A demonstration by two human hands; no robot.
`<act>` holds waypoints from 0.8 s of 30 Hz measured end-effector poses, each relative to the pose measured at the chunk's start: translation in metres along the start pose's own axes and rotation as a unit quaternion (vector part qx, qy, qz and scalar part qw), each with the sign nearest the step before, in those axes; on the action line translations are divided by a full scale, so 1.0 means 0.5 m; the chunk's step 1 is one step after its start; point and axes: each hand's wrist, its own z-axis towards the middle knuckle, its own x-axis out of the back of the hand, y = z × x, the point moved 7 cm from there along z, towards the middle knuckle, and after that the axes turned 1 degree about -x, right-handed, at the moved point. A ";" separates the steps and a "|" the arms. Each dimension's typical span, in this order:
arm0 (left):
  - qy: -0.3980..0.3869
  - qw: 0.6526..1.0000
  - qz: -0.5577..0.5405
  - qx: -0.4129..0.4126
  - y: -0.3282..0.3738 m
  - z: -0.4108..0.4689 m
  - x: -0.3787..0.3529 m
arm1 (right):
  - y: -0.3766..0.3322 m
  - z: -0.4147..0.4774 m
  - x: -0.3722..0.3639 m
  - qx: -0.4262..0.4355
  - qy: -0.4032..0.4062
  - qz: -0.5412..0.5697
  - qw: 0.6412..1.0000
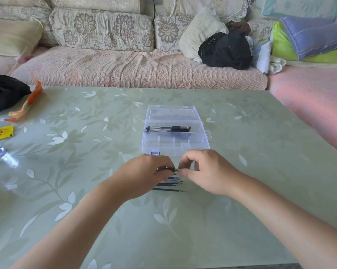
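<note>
Step in hand: assembly of a pen [171,169] above the table [241,191], just in front of the plastic box [175,141].

1. Your left hand [150,173] has its grip clamped round the dark barrel of the pen, holding it level.
2. Your right hand [206,169] pinches the barrel's exposed end between thumb and forefinger. Whether that is a tip or a cap is too small to tell.
3. Next move, as judged: keep the two parts in line and press or twist them home, then place the pen in the box.

Spare refills [169,189] lie side by side on the table beneath your hands, partly hidden by the left one.

The box stands open, its lid [172,113] folded back. The long rear compartment holds several pens [169,129] laid lengthwise. What the smaller front compartments contain cannot be told.
</note>
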 end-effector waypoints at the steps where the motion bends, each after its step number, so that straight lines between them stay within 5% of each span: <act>1: 0.001 1.000 0.002 -0.001 0.000 0.000 0.000 | 0.001 0.000 -0.002 -0.006 -0.006 0.000 1.000; 24: 0.017 0.999 -0.020 -0.021 0.001 0.000 0.003 | 0.004 0.002 -0.010 0.034 -0.009 -0.069 0.997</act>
